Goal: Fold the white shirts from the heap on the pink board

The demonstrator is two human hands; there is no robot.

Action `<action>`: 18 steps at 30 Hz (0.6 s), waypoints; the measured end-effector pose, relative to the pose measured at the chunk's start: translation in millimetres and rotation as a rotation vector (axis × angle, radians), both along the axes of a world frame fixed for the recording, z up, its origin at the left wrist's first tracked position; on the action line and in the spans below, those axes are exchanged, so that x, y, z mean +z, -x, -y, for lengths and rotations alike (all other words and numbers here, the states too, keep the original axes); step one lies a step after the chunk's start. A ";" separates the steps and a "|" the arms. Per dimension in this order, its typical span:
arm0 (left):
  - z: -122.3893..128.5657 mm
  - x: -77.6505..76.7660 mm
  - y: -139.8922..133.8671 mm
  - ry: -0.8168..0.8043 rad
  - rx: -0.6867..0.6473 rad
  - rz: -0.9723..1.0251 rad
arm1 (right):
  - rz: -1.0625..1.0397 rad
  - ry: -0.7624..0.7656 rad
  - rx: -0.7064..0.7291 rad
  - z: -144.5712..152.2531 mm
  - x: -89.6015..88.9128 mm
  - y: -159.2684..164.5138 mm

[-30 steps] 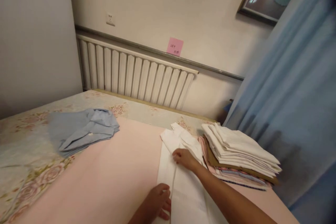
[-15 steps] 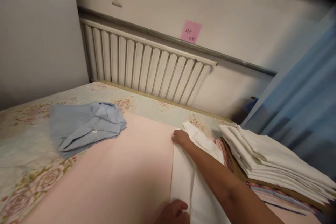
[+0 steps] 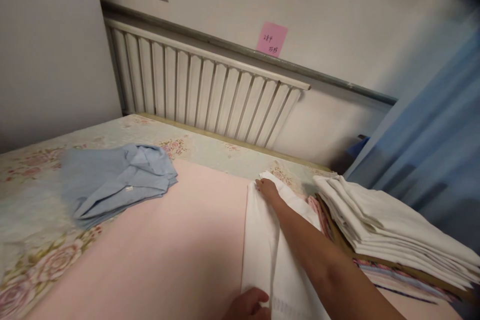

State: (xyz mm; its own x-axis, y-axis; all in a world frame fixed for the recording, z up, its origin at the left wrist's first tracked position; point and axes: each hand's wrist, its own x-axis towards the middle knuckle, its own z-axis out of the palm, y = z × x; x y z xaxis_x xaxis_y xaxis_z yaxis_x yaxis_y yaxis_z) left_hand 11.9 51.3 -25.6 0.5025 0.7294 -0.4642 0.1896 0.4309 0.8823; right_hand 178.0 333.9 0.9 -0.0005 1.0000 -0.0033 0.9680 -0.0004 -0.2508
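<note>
White cloth (image 3: 258, 240) lies in long folds over the right edge of a smooth pink cloth (image 3: 180, 240). My right hand (image 3: 269, 191) is at the far end of the white cloth, its fingers closed on the fabric near the top edge. At the bottom of the view my left hand (image 3: 250, 305) rests against the near part of the same cloth. Its thumb and forefinger are apart, and the rest of it is cut off by the frame. A crease runs along the white cloth between both hands.
To the left lies a crumpled blue garment (image 3: 123, 180) on a floral bed cover (image 3: 52, 260). On the right stands a stack of folded white cloths (image 3: 393, 225) over coloured fabrics. Behind are a radiator (image 3: 202, 90) and a blue curtain (image 3: 431, 125).
My right hand has shifted slightly right, from the pink cloth's border onto the white cloth, whose left part now shows more at the top. My left hand has barely moved.
</note>
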 end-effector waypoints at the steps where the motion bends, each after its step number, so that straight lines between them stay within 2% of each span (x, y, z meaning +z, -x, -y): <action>1: -0.1 0.1 0.1 -0.001 -0.004 0.007 | -0.011 0.027 0.002 -2.4 0.7 2.1; 6: 1.2 1.5 -0.8 0.022 0.001 0.018 | -0.075 0.116 0.033 -7.8 -1.2 11.0; 13: 7.3 17.8 5.3 0.043 -0.004 0.048 | -0.143 -0.010 -0.030 9.0 -9.8 -0.4; 18: 12.1 14.3 5.9 0.055 0.008 0.089 | -0.158 -0.050 -0.028 26.9 3.7 -16.6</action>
